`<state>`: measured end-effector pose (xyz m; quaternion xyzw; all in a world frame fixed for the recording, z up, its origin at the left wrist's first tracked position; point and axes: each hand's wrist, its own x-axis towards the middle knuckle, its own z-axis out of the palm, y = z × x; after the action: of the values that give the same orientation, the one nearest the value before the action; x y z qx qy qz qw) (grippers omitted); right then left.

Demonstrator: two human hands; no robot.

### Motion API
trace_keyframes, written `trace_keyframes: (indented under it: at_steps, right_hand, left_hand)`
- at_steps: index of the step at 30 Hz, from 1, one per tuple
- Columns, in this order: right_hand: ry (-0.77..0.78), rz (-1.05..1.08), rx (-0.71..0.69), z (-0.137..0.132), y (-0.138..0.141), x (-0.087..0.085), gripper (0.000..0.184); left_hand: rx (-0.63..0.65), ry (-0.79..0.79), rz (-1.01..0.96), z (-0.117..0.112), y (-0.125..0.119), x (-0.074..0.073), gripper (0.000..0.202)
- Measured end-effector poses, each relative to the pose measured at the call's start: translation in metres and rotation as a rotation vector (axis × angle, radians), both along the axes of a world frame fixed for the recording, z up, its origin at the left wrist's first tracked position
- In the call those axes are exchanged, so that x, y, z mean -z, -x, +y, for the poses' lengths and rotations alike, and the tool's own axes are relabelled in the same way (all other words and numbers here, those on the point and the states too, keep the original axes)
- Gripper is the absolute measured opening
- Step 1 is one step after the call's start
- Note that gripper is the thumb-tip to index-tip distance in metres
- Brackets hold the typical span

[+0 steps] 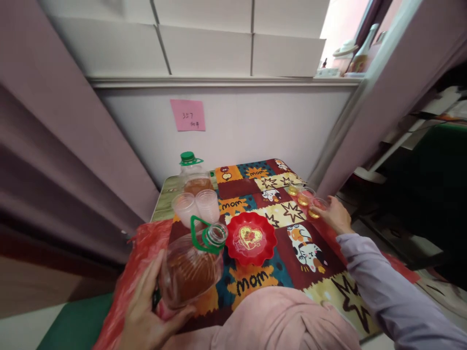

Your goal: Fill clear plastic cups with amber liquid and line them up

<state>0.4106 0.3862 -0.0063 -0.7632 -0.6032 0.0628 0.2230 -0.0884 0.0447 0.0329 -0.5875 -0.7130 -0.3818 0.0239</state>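
My left hand is wrapped round a large clear jug of brown liquid, tilted, its neck open and its green handle up. My right hand reaches to the table's right edge and grips a small clear cup holding amber liquid. Two more small cups with amber liquid stand just beyond it. A red scalloped plate with a heart picture lies in the middle of the patterned cloth.
A second jug with a green cap stands at the back left, with stacked empty plastic cups in front of it. A red plastic bag lies at the left. A pink note hangs on the wall behind.
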Motion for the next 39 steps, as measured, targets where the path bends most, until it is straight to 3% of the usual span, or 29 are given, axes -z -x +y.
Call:
trace_keyframes:
  at_steps: [3, 5, 11, 15, 18, 22, 25, 29, 39]
  right_hand:
    - [-0.187, 0.067, -0.049, -0.010, 0.012, -0.008, 0.095]
    - [-0.297, 0.165, -0.143, -0.019, 0.031, -0.020, 0.084]
    - [-0.422, 0.439, -0.658, -0.063, 0.138, -0.076, 0.041]
    - [-0.465, 0.327, -1.032, -0.079, 0.217, -0.105, 0.024]
    - [-0.409, 0.122, -1.215, -0.076, 0.265, -0.118, 0.017]
    - [-0.272, -0.114, -1.267, -0.065, 0.307, -0.123, 0.024]
    - [-0.228, -0.208, -1.292, -0.060, 0.321, -0.122, 0.016]
    - [-0.238, -0.207, -1.305, -0.058, 0.325, -0.118, 0.020]
    - [-0.308, -0.063, -1.217, -0.056, 0.324, -0.108, 0.002]
  left_hand:
    - [0.071, -0.033, 0.062, -0.002, -0.001, 0.000, 0.120]
    - [0.083, -0.042, 0.079, -0.004, -0.003, -0.002, 0.120]
    - [0.084, -0.045, 0.076, -0.008, -0.007, -0.005, 0.118]
    - [0.107, -0.054, 0.078, -0.009, -0.007, -0.003, 0.121]
    - [0.124, -0.038, 0.067, -0.009, -0.006, -0.003, 0.126]
    - [0.136, -0.028, 0.044, -0.009, -0.008, -0.004, 0.129]
    - [0.145, -0.053, 0.034, -0.010, -0.008, -0.004, 0.127]
    - [0.141, -0.045, 0.025, -0.011, -0.007, -0.001, 0.128]
    - [0.135, -0.068, 0.050, -0.008, -0.010, -0.003, 0.128]
